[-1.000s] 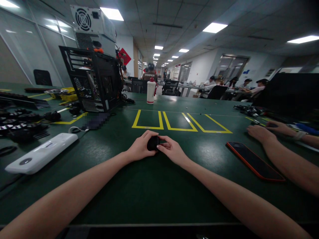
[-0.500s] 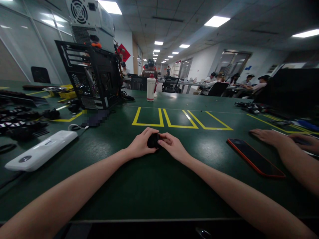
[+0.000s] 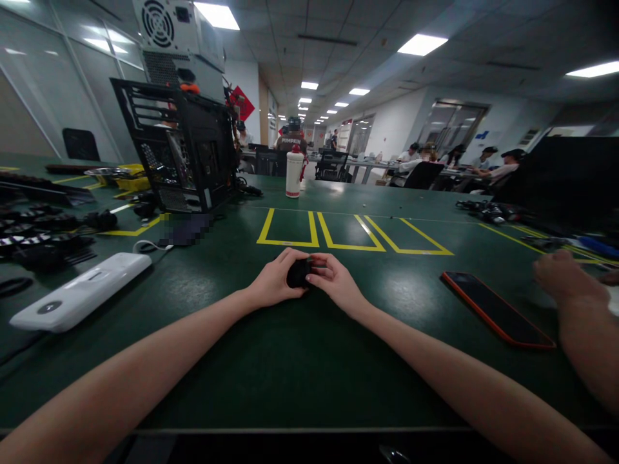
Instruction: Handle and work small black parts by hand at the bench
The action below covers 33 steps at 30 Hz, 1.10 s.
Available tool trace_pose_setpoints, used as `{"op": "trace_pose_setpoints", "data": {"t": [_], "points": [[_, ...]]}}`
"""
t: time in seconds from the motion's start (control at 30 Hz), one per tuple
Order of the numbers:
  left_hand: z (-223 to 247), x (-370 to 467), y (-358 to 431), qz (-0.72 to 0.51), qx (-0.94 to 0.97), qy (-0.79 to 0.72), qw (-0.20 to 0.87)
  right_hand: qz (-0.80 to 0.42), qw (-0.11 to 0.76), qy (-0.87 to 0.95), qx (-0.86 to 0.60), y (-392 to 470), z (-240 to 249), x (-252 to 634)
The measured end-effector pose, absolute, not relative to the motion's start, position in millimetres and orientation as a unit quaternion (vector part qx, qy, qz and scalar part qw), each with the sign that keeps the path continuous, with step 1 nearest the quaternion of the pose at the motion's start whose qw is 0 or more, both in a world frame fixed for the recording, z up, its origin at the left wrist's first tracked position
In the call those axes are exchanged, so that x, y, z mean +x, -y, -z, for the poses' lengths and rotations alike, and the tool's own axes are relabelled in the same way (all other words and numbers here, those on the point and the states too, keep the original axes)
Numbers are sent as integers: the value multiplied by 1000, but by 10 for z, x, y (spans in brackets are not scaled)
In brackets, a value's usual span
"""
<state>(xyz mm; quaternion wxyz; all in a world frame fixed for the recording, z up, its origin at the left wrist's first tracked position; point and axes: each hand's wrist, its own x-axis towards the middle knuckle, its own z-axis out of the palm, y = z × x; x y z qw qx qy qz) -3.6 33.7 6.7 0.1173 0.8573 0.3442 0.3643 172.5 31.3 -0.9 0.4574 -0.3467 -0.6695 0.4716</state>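
Between my hands is a small black rounded object (image 3: 298, 274), its exact kind unclear. My left hand (image 3: 276, 278) is curled round its left side, thumb below and fingers over the top. My right hand (image 3: 334, 281) pinches its right edge with thumb and fingertips. The fingers cover much of the object. Both hands rest low over the green table (image 3: 271, 361), just in front of the yellow tape outlines (image 3: 287, 243).
An orange-edged phone (image 3: 496, 309) lies to the right, near another person's hand (image 3: 570, 277). At left are a white power strip (image 3: 82, 290) and an open black computer case (image 3: 193, 148). A white bottle (image 3: 293, 174) stands behind the tape outlines.
My hands keep almost the same grip on the black object. At the right, the other person's hand has lifted and drawn back to the right.
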Motion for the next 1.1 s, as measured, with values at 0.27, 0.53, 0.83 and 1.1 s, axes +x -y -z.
{"op": "trace_pose_setpoints", "data": {"t": [0.27, 0.53, 0.83, 1.1], "points": [[-51, -41, -347, -374, 857, -336, 114, -448, 454, 698, -324, -288, 44, 1736], [-58, -43, -354, -368, 856, -344, 114, -369, 452, 731, -355, -233, -25, 1702], [-53, -45, -359, -365, 858, -344, 113, -358, 431, 747, -359, -213, -25, 1715], [-59, -48, -350, -368, 857, -338, 126, -369, 418, 752, -352, -228, 11, 1755]]}}
